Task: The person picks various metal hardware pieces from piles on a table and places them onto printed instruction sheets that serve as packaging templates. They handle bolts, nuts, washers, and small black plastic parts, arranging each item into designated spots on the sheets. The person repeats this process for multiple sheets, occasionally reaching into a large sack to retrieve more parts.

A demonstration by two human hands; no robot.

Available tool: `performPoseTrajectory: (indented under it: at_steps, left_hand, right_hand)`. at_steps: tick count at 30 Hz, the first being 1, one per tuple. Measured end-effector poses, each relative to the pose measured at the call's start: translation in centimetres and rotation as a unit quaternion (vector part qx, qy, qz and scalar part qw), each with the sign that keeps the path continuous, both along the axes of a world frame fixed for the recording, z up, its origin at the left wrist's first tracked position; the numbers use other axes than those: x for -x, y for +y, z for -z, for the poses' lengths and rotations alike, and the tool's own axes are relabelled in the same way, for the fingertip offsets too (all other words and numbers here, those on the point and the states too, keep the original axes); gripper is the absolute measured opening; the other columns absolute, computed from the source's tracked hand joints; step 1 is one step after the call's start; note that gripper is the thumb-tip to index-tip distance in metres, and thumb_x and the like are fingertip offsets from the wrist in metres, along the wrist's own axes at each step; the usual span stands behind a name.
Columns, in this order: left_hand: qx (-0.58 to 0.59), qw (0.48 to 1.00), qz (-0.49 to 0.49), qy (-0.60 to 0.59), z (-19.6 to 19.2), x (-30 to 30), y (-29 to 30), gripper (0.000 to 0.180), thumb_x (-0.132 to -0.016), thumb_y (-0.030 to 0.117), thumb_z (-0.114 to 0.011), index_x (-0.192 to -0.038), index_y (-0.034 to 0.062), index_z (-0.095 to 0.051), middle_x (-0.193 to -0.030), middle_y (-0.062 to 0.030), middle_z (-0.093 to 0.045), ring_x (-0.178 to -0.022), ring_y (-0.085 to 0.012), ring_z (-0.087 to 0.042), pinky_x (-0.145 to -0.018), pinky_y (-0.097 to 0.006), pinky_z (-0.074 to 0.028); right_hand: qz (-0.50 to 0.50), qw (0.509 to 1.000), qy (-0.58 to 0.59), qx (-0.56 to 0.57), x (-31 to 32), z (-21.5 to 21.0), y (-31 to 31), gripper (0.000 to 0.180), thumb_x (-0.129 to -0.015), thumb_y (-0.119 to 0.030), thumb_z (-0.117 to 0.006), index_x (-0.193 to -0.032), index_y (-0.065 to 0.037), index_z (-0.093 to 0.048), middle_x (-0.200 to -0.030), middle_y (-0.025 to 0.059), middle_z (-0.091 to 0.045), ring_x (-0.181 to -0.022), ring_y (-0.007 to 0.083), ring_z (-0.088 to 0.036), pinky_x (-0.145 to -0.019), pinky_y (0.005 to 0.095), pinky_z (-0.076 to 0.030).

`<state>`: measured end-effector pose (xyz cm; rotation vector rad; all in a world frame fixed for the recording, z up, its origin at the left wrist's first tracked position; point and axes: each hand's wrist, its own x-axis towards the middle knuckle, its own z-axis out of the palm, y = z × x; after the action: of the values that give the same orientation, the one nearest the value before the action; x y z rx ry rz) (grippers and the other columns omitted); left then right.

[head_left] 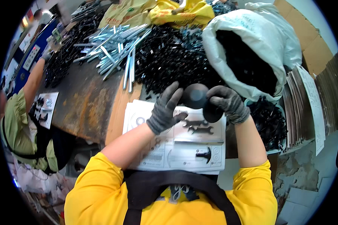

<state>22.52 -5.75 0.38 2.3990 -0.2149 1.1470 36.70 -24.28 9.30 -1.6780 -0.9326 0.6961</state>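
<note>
My right hand (229,104), in a grey knit glove, pinches a round black disc (196,96) by its edge. A second black disc (213,114) hangs just under those fingers, overlapping the first. My gloved left hand (164,110) has its fingers spread beside the first disc; I see nothing in its grasp. Below both hands lies a stack of white printed sheets (165,159). Two dark open-ended wrenches (201,130) rest on it, above a thin metal rod (199,142). Lower down is a small black hooked part (204,154).
Beyond my hands spreads a heap of black metal parts (169,56), with silvery rods (114,50) to its left. At the right stand an open white sack (248,28), a tub of black parts (268,123) and stacked cardboard (302,108). Someone in green (17,127) works at far left.
</note>
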Motion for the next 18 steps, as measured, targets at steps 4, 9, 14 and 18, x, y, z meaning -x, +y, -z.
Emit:
performPoseTrajectory:
  at_steps: [4,9,14,18]
  left_hand:
    - [-0.034,0.988,0.14,0.049,-3.0,1.4,3.5,0.038,-0.07,0.008,-0.067,-0.106,0.005,-0.053,-0.097,-0.013,-0.057,-0.086,-0.0292,-0.058,-0.074,-0.035,-0.048]
    - [0.297,0.892,-0.012,0.341,-2.8,7.7,7.5,0.023,-0.082,0.012,-0.057,-0.104,0.0059,-0.057,-0.095,-0.0125,-0.06,-0.09,-0.0202,-0.059,-0.078,-0.03,-0.048]
    - [0.027,0.893,-0.151,0.424,-1.6,9.2,9.1,0.029,-0.08,0.021,-0.059,-0.106,0.0089,-0.057,-0.094,-0.0119,-0.059,-0.091,-0.0272,-0.057,-0.083,-0.034,-0.044]
    - [0.006,0.933,-0.093,0.347,-2.3,10.4,8.4,0.032,-0.073,0.017,-0.065,-0.104,0.0085,-0.058,-0.091,-0.0105,-0.057,-0.086,-0.0257,-0.057,-0.079,-0.034,-0.046]
  right_hand:
    - [-0.077,0.985,0.152,-0.01,4.1,2.6,3.7,0.016,-0.08,-0.015,-0.06,-0.094,-0.006,-0.061,-0.086,0.0013,-0.06,-0.08,0.0103,-0.055,-0.072,0.0232,-0.046]
    - [-0.013,0.997,-0.044,0.069,7.0,7.9,8.2,0.019,-0.083,-0.016,-0.051,-0.1,-0.009,-0.058,-0.088,0.0097,-0.061,-0.082,0.0197,-0.059,-0.076,0.0297,-0.048]
    - [-0.051,0.899,-0.39,0.193,9.0,7.9,10.7,0.024,-0.081,-0.023,-0.053,-0.101,-0.011,-0.057,-0.097,0.0127,-0.058,-0.092,0.0283,-0.056,-0.082,0.037,-0.044]
    - [-0.068,0.867,-0.467,0.162,9.3,7.3,9.0,0.033,-0.076,-0.027,-0.06,-0.104,-0.01,-0.056,-0.093,0.0092,-0.058,-0.087,0.0268,-0.056,-0.078,0.0379,-0.045]
